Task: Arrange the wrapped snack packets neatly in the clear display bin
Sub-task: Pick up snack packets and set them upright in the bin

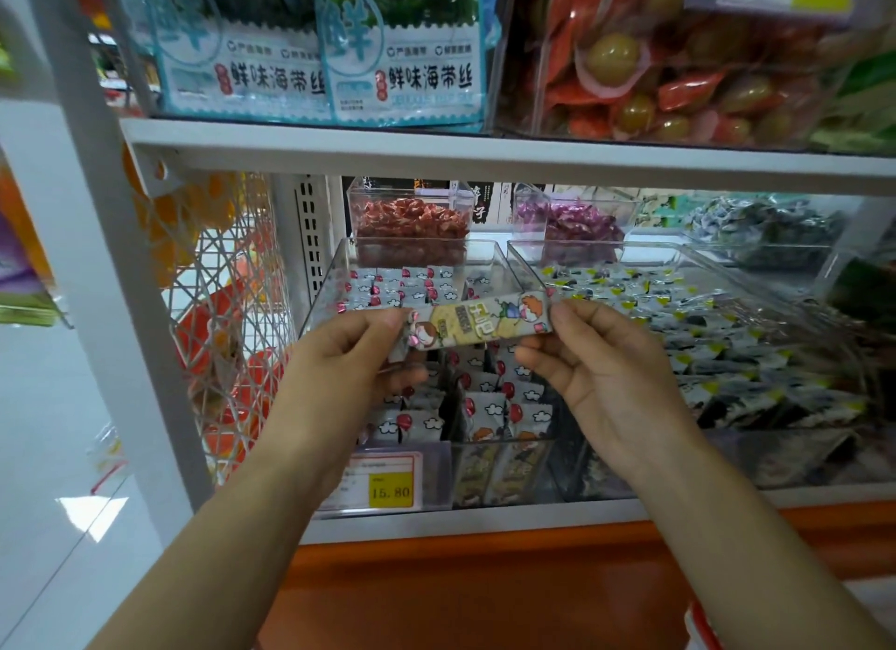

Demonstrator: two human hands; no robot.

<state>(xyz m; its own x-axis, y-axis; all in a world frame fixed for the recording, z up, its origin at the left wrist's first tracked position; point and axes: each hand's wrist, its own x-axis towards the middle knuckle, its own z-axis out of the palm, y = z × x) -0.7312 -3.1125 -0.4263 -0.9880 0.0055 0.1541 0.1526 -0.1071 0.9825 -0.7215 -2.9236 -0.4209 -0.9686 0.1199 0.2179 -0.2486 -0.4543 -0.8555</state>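
Note:
A long wrapped snack packet (477,323) with cartoon figures hangs level above the clear display bin (334,271). My left hand (354,358) pinches its left end and my right hand (596,353) pinches its right end. Inside the bin lie rows of small white packets with red balloons (489,407), some flat at the back, others standing on edge near the front. Two more long cartoon packets (499,470) stand against the bin's front wall.
A second clear bin (679,252) of dark-and-yellow packets sits right beside. Smaller bins of red (409,220) and purple (572,223) sweets stand behind. The upper shelf board (485,152) overhangs closely. A white wire basket (228,310) hangs at the left. A yellow price tag (390,490) fronts the bin.

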